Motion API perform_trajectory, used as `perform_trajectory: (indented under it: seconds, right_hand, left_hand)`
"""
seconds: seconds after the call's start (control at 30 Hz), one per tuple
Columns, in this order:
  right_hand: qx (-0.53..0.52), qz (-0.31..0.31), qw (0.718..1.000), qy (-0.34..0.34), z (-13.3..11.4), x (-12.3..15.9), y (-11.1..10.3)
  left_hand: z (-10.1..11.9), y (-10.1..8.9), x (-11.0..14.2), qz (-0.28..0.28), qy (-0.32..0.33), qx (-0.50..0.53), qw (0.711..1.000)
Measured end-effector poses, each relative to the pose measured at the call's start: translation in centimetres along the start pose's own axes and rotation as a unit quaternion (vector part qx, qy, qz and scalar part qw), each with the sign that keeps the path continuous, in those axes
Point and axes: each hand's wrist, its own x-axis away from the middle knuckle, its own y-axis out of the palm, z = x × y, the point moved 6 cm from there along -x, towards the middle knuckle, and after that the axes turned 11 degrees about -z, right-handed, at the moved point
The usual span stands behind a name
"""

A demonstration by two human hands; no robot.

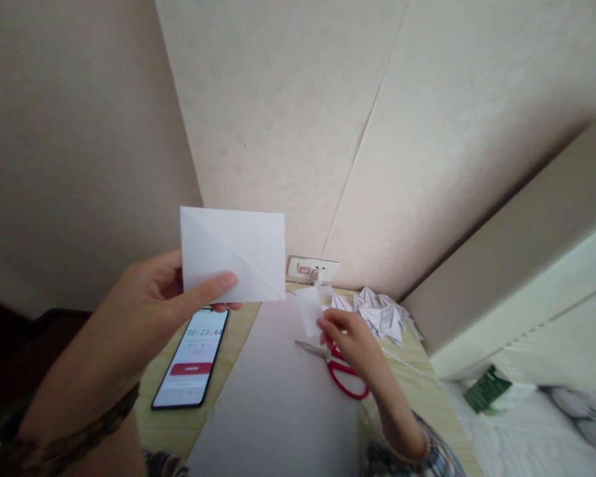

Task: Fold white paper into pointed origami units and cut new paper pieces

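My left hand [163,298] grips a white folded sheet of paper [233,248] raised above the table, thumb on the near face and fingers behind. A diagonal crease runs across it from the upper left to the lower right. Lower and to the right, my right hand [345,331] pinches a small white paper piece [309,311] between thumb and fingers. Red-handled scissors [348,381] lie just under that hand, blades pointing left and partly hidden by the fingers. Beneath both hands spreads a large white sheet [278,397].
A phone [191,358] showing a running timer lies on the wooden table [407,391] at left. Several folded white paper shapes [377,315] are heaped at the back right. Behind stands a wall with a socket [312,268] and cable. A green-and-white box [491,387] sits beyond the table's right edge.
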Motion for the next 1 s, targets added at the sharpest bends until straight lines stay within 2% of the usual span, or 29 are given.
perform_trajectory:
  seconds: [0.07, 0.17, 0.3, 0.4, 0.57, 0.7, 0.87, 0.93, 1.0]
  right_hand:
    - [-0.015, 0.033, 0.999, -0.010, -0.2, 1.1, -2.4]
    - [-0.032, 0.063, 0.997, -0.036, -1.7, 2.5, -4.7]
    - [-0.037, 0.080, 0.995, -0.055, -3.6, 3.8, -6.3]
    - [-0.029, 0.073, 0.996, -0.049, -3.9, 4.5, -7.0]
    - [0.006, 0.039, 0.999, 0.001, -2.4, 5.1, -7.3]
    - [0.057, 0.025, 0.997, 0.041, -0.4, 4.2, -7.0]
    - [0.100, 0.044, 0.990, 0.085, 2.6, 3.0, -7.0]
    - [0.097, 0.070, 0.990, 0.081, 2.7, 3.2, -7.6]
    - [0.078, 0.093, 0.991, 0.053, 1.7, 3.8, -8.2]
  left_hand:
    - [0.0, 0.5, -0.2, -0.014, -0.006, -0.019, 1.000]
    - [-0.2, 1.0, -0.4, -0.026, -0.018, -0.040, 0.999]
    - [-0.5, 1.0, -0.6, -0.025, -0.033, -0.061, 0.997]
    - [-0.5, 1.2, -0.6, -0.035, -0.045, -0.061, 0.997]
    - [-0.4, 2.2, -0.5, -0.062, -0.050, -0.085, 0.993]
    - [-0.7, 3.4, -0.5, -0.099, -0.061, -0.093, 0.989]
    - [-0.5, 4.5, -0.6, -0.133, -0.037, -0.094, 0.986]
    - [-0.2, 4.6, -0.7, -0.137, -0.017, -0.097, 0.986]
    - [0.0, 4.5, -0.7, -0.138, -0.002, -0.096, 0.986]
